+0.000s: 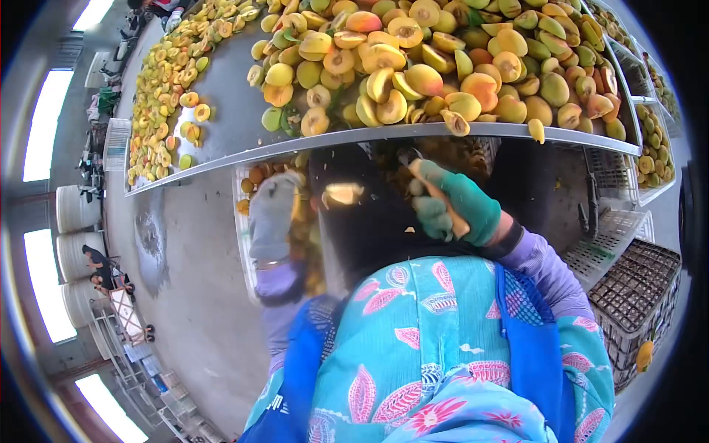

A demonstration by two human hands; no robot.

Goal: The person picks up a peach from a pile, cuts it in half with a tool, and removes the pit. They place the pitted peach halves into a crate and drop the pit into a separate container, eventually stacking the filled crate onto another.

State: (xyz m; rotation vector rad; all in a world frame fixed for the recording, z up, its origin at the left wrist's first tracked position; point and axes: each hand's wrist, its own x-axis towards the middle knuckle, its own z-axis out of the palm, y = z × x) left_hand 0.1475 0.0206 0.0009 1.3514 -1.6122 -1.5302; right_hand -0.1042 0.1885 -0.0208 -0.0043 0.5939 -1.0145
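Note:
My right hand point(461, 203), in a green glove, is closed round the wooden handle point(439, 198) of a tool whose metal end points up toward the table edge. My left hand point(273, 214), in a grey glove and blurred, hangs over a white crate point(246, 258) of fruit pieces; its fingers are too smeared to read. Between the hands, a pale fruit piece point(343, 194) shows above my dark-clad lap. Many halved yellow-orange fruits point(406, 81) are heaped on the metal table point(221, 111) in front.
The table's raised metal rim point(369, 138) runs just beyond my hands. At the right stand a dark crate point(635, 288), a white crate point(609, 247) and another with fruit point(653, 148). A gloved hand point(174, 20) of another person is at the far left; people sit further back.

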